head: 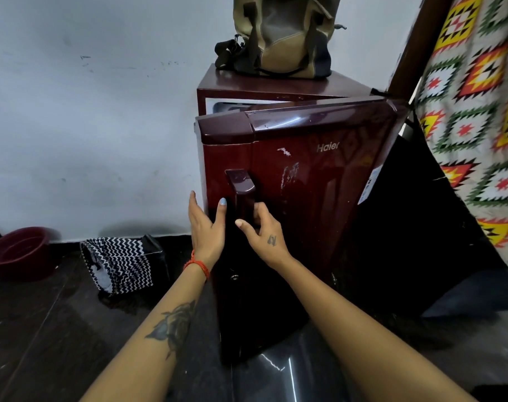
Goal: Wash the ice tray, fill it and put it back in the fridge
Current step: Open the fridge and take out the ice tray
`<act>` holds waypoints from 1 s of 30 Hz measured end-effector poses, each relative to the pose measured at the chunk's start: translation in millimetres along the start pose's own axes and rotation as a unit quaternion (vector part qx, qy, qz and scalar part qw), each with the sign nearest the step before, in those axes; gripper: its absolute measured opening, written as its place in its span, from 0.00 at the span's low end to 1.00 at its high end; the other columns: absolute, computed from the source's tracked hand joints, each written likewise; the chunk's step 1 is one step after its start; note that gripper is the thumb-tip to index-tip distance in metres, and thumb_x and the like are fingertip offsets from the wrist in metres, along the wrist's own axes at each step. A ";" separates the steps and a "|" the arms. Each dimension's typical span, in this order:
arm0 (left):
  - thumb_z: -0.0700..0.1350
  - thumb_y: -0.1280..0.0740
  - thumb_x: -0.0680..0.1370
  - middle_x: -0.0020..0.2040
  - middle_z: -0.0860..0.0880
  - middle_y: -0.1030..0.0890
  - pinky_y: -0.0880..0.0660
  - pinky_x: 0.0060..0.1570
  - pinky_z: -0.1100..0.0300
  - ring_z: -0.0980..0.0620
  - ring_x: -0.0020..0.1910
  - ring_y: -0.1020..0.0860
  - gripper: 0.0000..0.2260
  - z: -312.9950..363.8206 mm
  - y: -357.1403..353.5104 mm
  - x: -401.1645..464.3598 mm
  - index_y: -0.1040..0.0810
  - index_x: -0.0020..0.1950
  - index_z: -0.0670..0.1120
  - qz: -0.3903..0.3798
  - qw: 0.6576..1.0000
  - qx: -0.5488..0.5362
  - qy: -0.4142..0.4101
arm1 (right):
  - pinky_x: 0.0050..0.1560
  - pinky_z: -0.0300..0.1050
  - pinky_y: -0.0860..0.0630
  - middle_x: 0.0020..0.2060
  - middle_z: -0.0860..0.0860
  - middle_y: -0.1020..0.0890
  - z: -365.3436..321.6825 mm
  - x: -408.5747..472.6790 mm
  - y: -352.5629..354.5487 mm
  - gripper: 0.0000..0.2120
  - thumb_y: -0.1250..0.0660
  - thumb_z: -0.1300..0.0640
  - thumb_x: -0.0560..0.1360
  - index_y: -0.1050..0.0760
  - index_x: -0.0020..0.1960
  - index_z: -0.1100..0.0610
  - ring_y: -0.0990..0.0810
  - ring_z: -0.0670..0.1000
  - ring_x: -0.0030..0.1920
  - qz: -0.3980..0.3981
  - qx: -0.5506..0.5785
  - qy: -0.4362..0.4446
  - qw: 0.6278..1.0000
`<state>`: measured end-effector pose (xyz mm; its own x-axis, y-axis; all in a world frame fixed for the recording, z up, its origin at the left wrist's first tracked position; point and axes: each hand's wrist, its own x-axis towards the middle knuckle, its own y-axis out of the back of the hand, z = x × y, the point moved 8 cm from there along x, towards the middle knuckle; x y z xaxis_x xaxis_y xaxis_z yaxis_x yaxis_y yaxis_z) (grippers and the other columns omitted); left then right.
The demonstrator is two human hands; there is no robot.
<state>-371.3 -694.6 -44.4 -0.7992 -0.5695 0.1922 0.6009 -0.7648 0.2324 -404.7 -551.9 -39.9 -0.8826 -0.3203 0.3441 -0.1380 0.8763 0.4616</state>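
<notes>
Both bare forearms reach forward; the left hand [207, 227] is spread flat, the right hand [264, 235] loosely curled.

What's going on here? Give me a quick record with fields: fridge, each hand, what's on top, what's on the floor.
fridge: maroon, door ajar, hinged on the right
left hand: open, flat on the door's free edge
right hand: fingers curled at the handle
on top: bag
floor: red bowl, zigzag cloth, both to the left
ice tray: not visible
</notes>
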 end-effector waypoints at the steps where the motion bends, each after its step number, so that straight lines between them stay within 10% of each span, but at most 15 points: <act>1: 0.55 0.41 0.80 0.78 0.48 0.47 0.47 0.67 0.63 0.51 0.76 0.45 0.32 5.4 -2.0 -9.4 0.53 0.78 0.47 -0.008 1.000 -0.004 -0.010 | 0.43 0.36 0.33 0.45 0.44 0.27 1.3 -11.2 6.4 0.15 0.34 0.46 0.75 0.31 0.53 0.55 0.28 0.43 0.45 0.002 0.005 -0.006 1.000; 6: 0.53 0.39 0.80 0.74 0.45 0.36 0.38 0.69 0.59 0.50 0.72 0.36 0.29 23.3 -6.0 -57.9 0.45 0.77 0.45 -0.011 0.999 -0.008 -0.045 | 0.45 0.32 0.29 0.44 0.43 0.23 8.2 -72.3 43.7 0.18 0.38 0.37 0.69 0.30 0.49 0.50 0.25 0.39 0.45 0.049 0.046 -0.053 0.996; 13: 0.52 0.28 0.73 0.61 0.49 0.31 0.38 0.50 0.83 0.59 0.58 0.32 0.28 48.6 -12.1 -138.2 0.32 0.68 0.44 -0.004 0.995 -0.002 -0.103 | 0.38 0.31 0.30 0.34 0.42 0.26 24.6 -145.8 101.4 0.05 0.37 0.48 0.72 0.31 0.40 0.48 0.26 0.35 0.34 0.158 0.108 -0.081 0.978; 25: 0.61 0.25 0.63 0.52 0.49 0.28 0.26 0.49 0.67 0.55 0.48 0.26 0.35 82.3 -67.8 -227.5 0.29 0.64 0.46 -0.123 0.978 -0.003 -0.170 | 0.63 0.49 0.28 0.58 0.58 0.21 39.6 -242.5 196.8 0.33 0.50 0.37 0.74 0.27 0.64 0.61 0.23 0.54 0.60 0.351 0.055 -0.166 0.920; 30: 0.56 0.27 0.70 0.48 0.52 0.26 0.25 0.48 0.61 0.59 0.44 0.26 0.23 98.5 -94.2 -246.5 0.25 0.60 0.46 -0.220 0.950 0.035 -0.220 | 0.50 0.26 0.36 0.61 0.55 0.22 35.1 -290.6 231.2 0.18 0.38 0.53 0.79 0.27 0.66 0.59 0.25 0.47 0.58 0.457 0.020 -0.242 0.856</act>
<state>-229.4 -452.5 -19.7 -0.8992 -0.0073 0.4374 0.2223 -0.8689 0.4424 -195.9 -243.6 -61.9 -0.7122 0.6830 0.1620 0.7019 0.6965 0.1493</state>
